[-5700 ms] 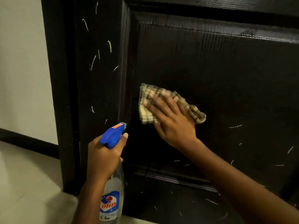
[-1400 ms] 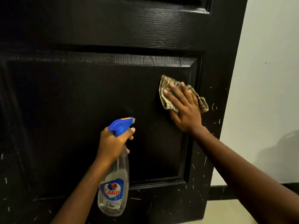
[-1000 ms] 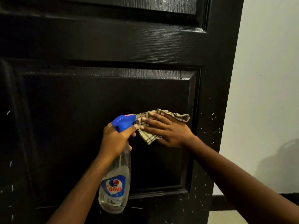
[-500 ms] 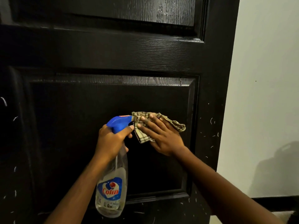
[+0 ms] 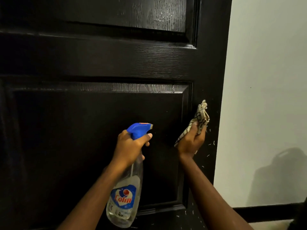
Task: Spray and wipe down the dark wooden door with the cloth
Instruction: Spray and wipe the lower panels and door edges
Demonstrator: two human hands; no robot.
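1. Cloth, checked and bunched, is clutched in the right hand at three o'clock, before the right stile of the dark wooden door.
2. Colin spray bottle hangs at six o'clock, neck gripped by the left hand, nozzle facing the door.

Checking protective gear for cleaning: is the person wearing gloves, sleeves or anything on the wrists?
No. The left hand and right hand are ungloved, both forearms bare with no sleeve in view, and neither wrist shows a watch or bracelet.
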